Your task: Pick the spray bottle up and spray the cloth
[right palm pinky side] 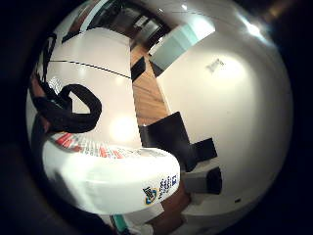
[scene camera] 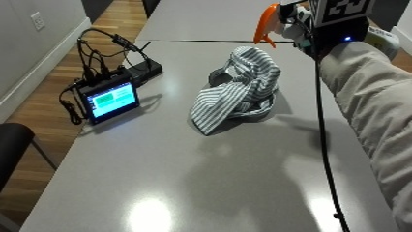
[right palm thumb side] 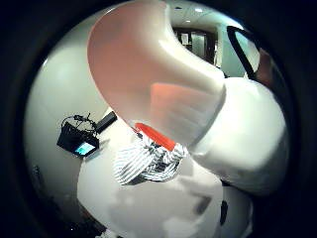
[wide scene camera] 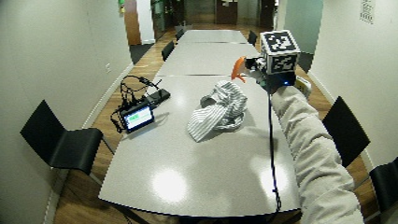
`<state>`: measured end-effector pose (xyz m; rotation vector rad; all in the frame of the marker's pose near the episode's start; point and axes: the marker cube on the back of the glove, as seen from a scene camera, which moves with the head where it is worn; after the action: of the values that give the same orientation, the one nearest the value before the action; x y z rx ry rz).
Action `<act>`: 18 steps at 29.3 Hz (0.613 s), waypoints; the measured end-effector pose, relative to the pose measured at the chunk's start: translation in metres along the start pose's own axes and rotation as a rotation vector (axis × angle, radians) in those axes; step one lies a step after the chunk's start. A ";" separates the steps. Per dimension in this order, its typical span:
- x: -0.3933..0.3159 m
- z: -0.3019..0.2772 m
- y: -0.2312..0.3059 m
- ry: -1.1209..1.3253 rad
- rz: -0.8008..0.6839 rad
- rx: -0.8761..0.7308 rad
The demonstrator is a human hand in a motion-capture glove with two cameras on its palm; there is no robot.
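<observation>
**One bottle held above one cloth**

One spray bottle (scene camera: 278,21), white with an orange trigger, is held in the air by the right hand (scene camera: 309,34), whose fingers are wrapped round it; the nozzle points toward the cloth. One striped cloth (scene camera: 238,89) lies bunched on the grey table (scene camera: 193,183), just below and beside the bottle, not touching it. One small screen device (scene camera: 109,99) with cables stands on the table, well apart from the cloth. Two black chairs (wide scene camera: 62,140) flank the table.

cloth (scene camera: 239,92) mid-table (scene camera: 193,183) | screen device (scene camera: 109,99) to its left | spray bottle (scene camera: 273,21) above cloth's far right
</observation>
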<state>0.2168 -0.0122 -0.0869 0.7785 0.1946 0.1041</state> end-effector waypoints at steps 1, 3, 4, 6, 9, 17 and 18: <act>0.000 0.001 0.000 0.004 -0.001 -0.002; -0.001 0.002 0.000 0.005 -0.004 -0.007; -0.002 0.003 0.001 0.000 -0.004 -0.011; -0.004 0.003 0.001 -0.037 0.003 -0.016; -0.009 0.001 0.002 -0.222 0.045 0.000; -0.068 -0.036 0.016 -1.245 0.231 0.032; -0.076 -0.039 0.017 -1.284 0.231 0.028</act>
<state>0.1342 0.0145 -0.0915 0.7649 -1.1115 -0.1917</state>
